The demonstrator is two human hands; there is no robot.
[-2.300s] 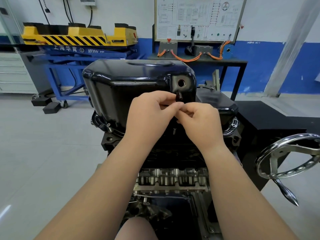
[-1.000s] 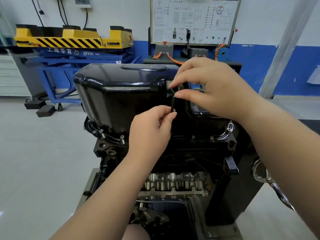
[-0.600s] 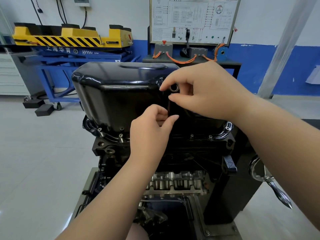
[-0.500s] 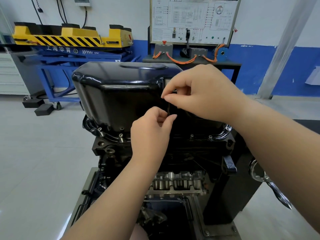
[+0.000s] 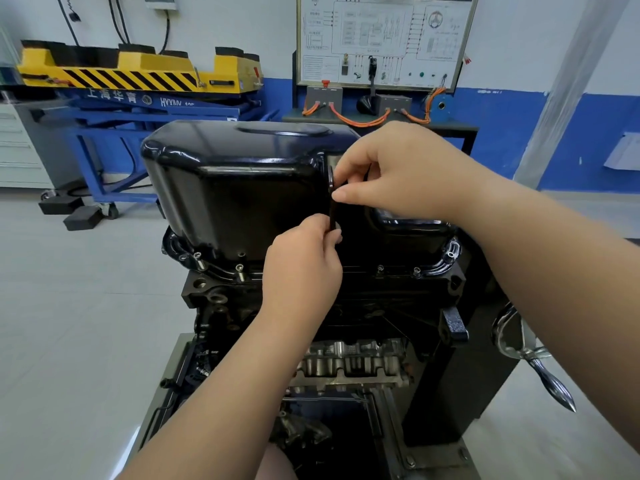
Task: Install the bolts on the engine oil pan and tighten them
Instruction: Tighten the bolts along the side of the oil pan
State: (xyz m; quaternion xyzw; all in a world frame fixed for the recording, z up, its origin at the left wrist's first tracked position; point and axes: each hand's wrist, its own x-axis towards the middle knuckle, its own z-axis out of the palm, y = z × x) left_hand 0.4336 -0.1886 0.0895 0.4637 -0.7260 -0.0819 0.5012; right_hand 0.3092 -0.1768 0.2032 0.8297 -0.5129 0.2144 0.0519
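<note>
A glossy black oil pan sits upside down on the engine block, which is on a stand. Several silver bolts stand in the pan's flange. My left hand pinches the lower end of a thin dark bolt in front of the pan's near wall. My right hand pinches at the drain hole on the pan's upper right corner, thumb and forefinger at the bolt's top end. The hole itself is mostly hidden behind my fingers.
A chrome handwheel with a handle sticks out at the stand's right. Behind stand a blue lift table with a yellow striped top, a wiring training board on a dark bench, and a grey pillar. Pale floor lies to the left.
My right hand rose from the left hand up to the drain hole and stays pinched there. My left hand shifted slightly higher under it, still holding the dark bolt.
</note>
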